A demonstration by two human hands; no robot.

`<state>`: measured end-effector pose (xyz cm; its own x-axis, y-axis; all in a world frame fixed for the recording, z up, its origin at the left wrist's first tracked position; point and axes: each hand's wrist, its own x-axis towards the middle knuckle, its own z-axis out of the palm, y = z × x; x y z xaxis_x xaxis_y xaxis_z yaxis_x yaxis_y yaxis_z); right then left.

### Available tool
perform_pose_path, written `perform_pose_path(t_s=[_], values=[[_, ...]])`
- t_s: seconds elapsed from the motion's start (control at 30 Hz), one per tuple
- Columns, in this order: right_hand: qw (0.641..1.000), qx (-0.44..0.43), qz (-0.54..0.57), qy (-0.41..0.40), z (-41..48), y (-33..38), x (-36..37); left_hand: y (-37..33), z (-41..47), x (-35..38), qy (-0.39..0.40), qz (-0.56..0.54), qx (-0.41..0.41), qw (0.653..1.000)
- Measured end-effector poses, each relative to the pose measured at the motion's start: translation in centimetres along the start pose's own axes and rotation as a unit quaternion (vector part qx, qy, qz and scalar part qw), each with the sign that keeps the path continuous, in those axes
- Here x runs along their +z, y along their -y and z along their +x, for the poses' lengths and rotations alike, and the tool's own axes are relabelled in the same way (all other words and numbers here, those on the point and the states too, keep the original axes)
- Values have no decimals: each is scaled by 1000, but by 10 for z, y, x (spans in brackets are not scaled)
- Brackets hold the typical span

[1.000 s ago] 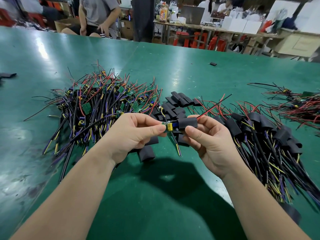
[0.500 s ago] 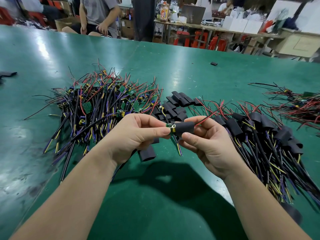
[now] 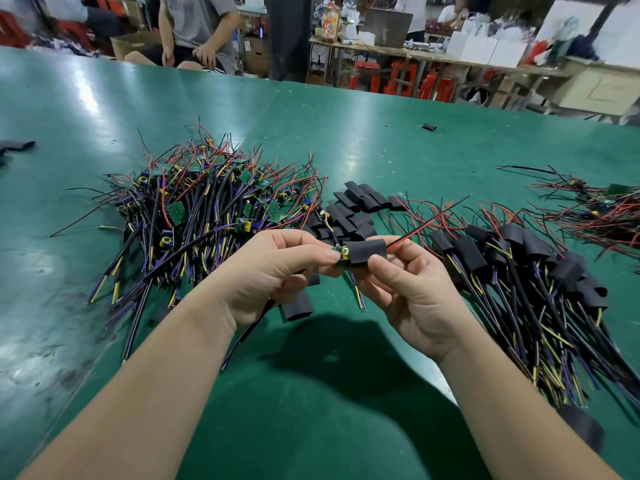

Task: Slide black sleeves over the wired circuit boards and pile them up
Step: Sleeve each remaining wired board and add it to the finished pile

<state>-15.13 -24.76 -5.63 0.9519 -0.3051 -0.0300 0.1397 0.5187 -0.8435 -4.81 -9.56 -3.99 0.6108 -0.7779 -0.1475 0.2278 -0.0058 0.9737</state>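
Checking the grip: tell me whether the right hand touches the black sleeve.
Touching. Head view: right hand pinches the black sleeve between thumb and fingers.

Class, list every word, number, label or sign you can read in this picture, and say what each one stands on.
No text here is legible.
Colourful packet, top centre: printed, too blurred to read.
Grey T-shirt, top left: faint print, blurred.
Circuit boards, heaped on the left: white marks, too small to read.

Table (image 3: 381,143) glossy green. Centre sleeve (image 3: 367,251) matte black. Pile (image 3: 207,209) at 10 o'clock: green boards (image 3: 176,214); red, black, purple, yellow leads (image 3: 194,237).
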Motion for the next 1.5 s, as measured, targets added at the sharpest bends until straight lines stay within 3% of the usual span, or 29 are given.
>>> perform_pose_path(t_s=[0.43, 0.67, 1.07, 1.5], values=[[1000, -12, 2, -25, -2, 2, 4, 3, 3, 1, 14, -24, 61, 998], [999, -21, 2, -27, -1, 2, 2, 7, 5, 6, -27, -29, 82, 996], [1000, -17, 4, -23, -2, 2, 2, 7, 6, 7, -25, -41, 99, 994], [999, -33, -22, -17, -2, -1, 3, 6, 5, 4, -27, -2, 43, 999]])
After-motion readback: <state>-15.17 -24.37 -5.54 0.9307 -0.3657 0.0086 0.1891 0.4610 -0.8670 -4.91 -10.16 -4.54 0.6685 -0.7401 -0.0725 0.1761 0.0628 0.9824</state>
